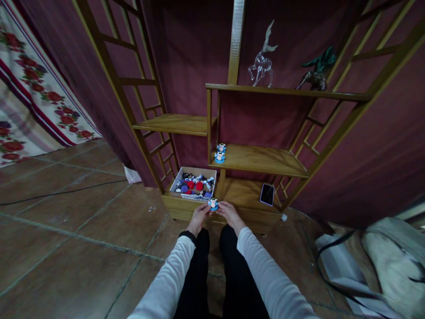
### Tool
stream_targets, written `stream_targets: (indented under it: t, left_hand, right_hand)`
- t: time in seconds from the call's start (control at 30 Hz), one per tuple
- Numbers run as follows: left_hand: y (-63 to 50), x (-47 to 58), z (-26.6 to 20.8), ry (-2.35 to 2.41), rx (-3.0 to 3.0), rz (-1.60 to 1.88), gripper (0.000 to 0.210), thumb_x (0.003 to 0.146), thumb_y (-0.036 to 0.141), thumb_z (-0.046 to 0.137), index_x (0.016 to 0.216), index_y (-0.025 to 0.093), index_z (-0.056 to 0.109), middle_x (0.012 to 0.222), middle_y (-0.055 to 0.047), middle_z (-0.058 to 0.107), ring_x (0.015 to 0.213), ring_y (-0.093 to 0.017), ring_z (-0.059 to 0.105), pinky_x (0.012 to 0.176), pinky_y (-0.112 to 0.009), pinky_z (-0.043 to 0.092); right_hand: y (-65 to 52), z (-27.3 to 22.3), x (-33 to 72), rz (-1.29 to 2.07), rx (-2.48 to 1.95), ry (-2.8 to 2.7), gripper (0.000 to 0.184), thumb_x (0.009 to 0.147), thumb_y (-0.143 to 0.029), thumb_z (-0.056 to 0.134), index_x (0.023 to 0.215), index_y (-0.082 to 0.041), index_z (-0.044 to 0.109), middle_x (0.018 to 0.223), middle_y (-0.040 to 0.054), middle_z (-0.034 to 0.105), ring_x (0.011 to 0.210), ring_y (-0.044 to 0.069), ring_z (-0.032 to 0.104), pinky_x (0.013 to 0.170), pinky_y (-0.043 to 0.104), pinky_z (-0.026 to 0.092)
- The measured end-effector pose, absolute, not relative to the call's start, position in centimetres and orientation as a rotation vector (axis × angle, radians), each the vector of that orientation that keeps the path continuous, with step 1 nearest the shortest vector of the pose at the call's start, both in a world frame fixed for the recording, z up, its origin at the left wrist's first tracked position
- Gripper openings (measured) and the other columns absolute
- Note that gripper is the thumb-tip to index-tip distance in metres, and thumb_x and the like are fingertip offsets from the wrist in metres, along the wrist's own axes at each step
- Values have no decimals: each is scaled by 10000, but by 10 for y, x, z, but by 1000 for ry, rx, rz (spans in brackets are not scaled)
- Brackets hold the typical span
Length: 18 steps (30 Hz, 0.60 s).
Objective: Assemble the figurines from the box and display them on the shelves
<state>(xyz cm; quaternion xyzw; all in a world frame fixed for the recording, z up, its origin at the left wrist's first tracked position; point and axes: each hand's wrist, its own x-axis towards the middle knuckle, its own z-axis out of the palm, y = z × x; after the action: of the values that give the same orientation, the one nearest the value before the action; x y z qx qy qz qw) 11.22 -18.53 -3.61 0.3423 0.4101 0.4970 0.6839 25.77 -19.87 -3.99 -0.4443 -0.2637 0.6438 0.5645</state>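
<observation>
Between my two hands is a small blue-and-white figurine (213,204) on a round blue base. My left hand (199,215) pinches it from the left, and my right hand (229,212) grips it from the right. Just beyond it, a white box (173,188) filled with several mixed figurines in red, blue, black and white sits on the bottom shelf. Two similar figurines stand one behind the other at the left end of the middle shelf: the front one (219,157) and the rear one (221,148).
A wooden shelf unit (259,159) stands ahead. A phone (267,195) lies on its bottom shelf. The top shelf holds a clear deer figure (262,64) and a dark green figure (320,68). A pale bag (392,248) is at right; a cable (66,194) crosses the floor at left.
</observation>
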Motion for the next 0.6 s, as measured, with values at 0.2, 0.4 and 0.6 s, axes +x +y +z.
stream_targets:
  t: [0.2,0.4,0.6]
  left_hand:
    - [-186,110,-36,925,721,1110,216,618,255,769,728,102,663,666,-46,666,584,-102,595,575,-206,440]
    - [-186,110,-36,932,721,1079,200,659,253,746,741,105,639,650,-50,668,578,-109,616,556,-196,451]
    - [-187,111,-34,964,728,1053,194,688,260,728,764,109,632,668,-71,676,596,-127,639,550,-201,469]
  right_hand:
    - [-199,-41,259,1511,-1045,-641,331,557,-382,787,780,-181,647,740,17,686,694,140,640,696,270,495]
    - [-200,-41,258,1508,-1042,-649,310,568,-383,778,755,-178,638,689,0,666,634,112,613,677,253,486]
    - [-200,-39,258,1507,-1062,-654,287,579,-374,765,747,-183,632,667,-8,647,602,100,587,607,225,454]
